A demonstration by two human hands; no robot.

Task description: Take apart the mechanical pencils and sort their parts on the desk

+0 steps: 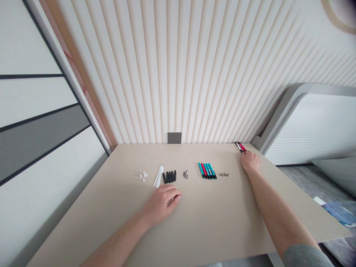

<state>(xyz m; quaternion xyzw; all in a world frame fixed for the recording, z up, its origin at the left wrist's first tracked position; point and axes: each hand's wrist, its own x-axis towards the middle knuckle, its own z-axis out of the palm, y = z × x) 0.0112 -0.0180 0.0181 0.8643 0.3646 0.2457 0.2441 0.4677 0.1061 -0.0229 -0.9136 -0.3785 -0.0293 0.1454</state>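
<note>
My left hand (162, 203) rests on the table, fingers loosely bent and thumb apart, with nothing visible in it. Just beyond it lie several black tapered sleeves (169, 177) in a row and a few thin white tubes (158, 176). My right hand (250, 161) is at the far right of the table, its fingers closed over the near end of slim red, white and black pen-like pieces (240, 147); the fingertips are hidden. Left of it are small metal pieces (224, 174) and a row of teal and red pen barrels (207, 170).
Small white pieces (144, 175) lie left of the tubes, and little grey metal parts (185, 174) sit mid-table. The beige table (211, 222) meets a ribbed wall with a socket (174, 138). A bed headboard (314, 126) stands at right, a white cabinet (36, 155) at left.
</note>
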